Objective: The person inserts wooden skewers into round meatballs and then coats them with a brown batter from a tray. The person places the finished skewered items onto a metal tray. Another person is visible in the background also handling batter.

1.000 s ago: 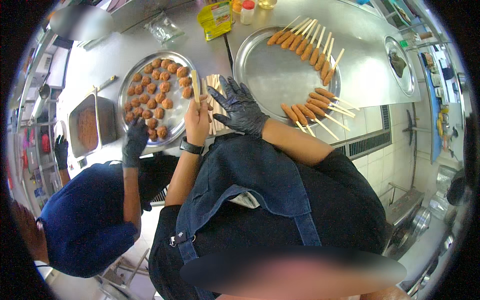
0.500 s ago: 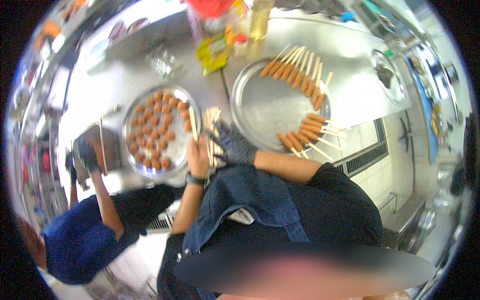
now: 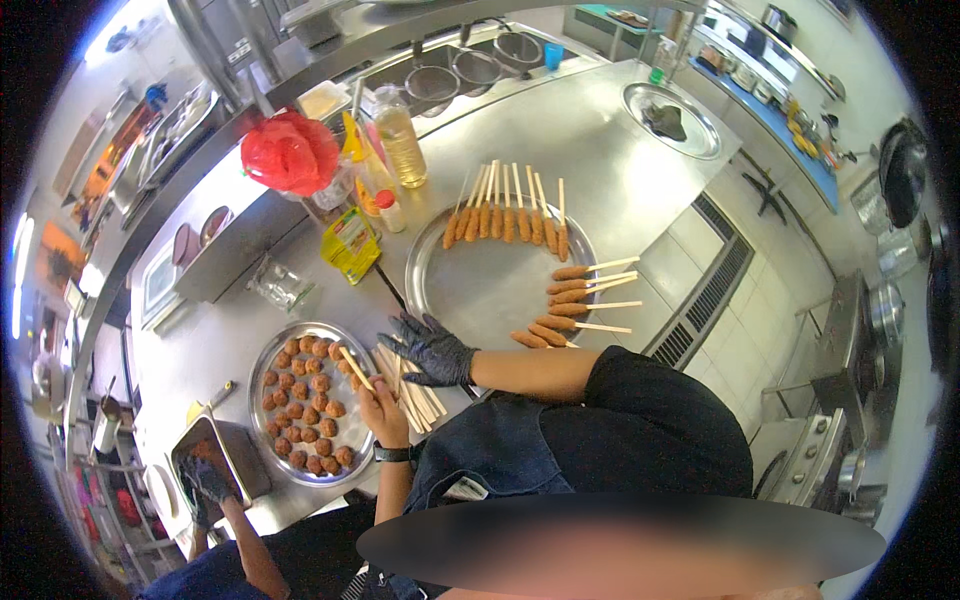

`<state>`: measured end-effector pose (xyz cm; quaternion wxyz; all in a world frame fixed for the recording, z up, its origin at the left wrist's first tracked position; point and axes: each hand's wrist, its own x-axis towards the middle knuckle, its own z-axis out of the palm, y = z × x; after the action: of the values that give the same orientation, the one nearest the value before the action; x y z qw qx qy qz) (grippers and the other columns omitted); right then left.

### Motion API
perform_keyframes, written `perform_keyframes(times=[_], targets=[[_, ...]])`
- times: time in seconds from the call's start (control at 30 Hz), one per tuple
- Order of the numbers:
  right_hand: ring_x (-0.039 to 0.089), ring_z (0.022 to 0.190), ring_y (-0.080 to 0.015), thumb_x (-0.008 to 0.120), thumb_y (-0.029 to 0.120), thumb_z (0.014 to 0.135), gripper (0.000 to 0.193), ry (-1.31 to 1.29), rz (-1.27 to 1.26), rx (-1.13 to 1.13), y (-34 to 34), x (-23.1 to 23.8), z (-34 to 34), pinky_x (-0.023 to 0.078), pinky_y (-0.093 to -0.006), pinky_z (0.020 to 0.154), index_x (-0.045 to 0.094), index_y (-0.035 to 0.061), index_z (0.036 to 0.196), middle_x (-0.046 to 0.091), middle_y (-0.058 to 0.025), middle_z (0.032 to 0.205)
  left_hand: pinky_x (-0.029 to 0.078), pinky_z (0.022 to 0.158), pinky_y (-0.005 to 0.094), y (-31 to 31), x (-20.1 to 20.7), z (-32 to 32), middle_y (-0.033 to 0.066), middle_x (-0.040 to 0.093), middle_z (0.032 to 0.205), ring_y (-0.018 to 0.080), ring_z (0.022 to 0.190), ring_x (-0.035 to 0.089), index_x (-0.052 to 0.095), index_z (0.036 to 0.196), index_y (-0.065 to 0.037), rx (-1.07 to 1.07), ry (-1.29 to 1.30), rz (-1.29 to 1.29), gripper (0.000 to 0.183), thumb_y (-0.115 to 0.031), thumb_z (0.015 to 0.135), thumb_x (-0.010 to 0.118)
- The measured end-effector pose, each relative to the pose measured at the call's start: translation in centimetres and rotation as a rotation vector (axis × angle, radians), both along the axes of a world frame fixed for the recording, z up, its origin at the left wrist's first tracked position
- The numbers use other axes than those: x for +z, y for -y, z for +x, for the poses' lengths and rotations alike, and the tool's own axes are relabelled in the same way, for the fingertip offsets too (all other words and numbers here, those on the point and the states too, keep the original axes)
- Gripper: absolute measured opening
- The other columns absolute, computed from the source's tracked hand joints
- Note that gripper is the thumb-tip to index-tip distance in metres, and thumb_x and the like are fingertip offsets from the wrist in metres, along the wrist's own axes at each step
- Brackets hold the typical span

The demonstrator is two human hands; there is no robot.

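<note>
My left hand [image 3: 385, 414], bare, is closed around a flat wooden stick [image 3: 355, 368]. The stick's far end points over the right rim of a round metal tray [image 3: 352, 452] of brown meatballs [image 3: 311, 410]. In a black glove, my right hand [image 3: 438, 352] is spread palm down with nothing seen in it. Beneath and beside its fingers lies a pile of wooden sticks [image 3: 417, 397] on the counter. To the right, a larger round tray [image 3: 480, 285] bears several long brown meat skewers [image 3: 508, 222] along its far and right edges, their sticks pointing outward.
A co-worker's black-gloved hands [image 3: 205, 482] are in a deep metal pan [image 3: 240, 455] at the left. Beyond the trays stand an oil bottle [image 3: 402, 140], a red-capped jar [image 3: 389, 212], a yellow packet [image 3: 350, 245] and a red plastic bag [image 3: 290, 152]. Another tray [image 3: 700, 130] sits far right.
The view has swung, so the trays appear lower and further left. My right hand's fingers are spread wider near the sticks. My left hand still holds its stick. The co-worker's hands have entered the pan.
</note>
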<state>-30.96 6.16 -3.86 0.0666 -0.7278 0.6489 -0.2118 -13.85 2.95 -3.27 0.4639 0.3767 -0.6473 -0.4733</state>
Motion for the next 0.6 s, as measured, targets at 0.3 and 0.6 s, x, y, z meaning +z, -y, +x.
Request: perform_keyframes(times=[0.3,0.6], targets=[[0.02,0.136,-0.0433,0.055,0.046,0.086,0.079,-0.242,-0.103,-0.709,-6.4,2.5,-17.2,0.02,-0.0516,0.109,0.022,0.0052,0.144,0.024,-0.0274,0.145,0.042,0.061,0.0413,0.3,-3.8,3.4,0.0185,0.055,0.07,0.0343,0.066,0.054,0.058,0.084,0.0,-0.196,0.446,-0.025,0.02,-0.016,0.092,0.051],[0.042,0.122,-0.0415,0.058,0.044,0.084,0.081,-0.113,-0.133,-0.738,-8.4,5.6,-17.7,0.037,-0.0457,0.1,0.019,0.0098,0.146,0.037,-0.0259,0.137,0.035,0.101,0.047,1.3,-7.1,2.5,0.0358,0.041,0.127,0.0482,0.118,0.042,0.059,0.103,0.005,-0.262,0.743,-0.271,0.025,-0.011,0.085,0.054]])
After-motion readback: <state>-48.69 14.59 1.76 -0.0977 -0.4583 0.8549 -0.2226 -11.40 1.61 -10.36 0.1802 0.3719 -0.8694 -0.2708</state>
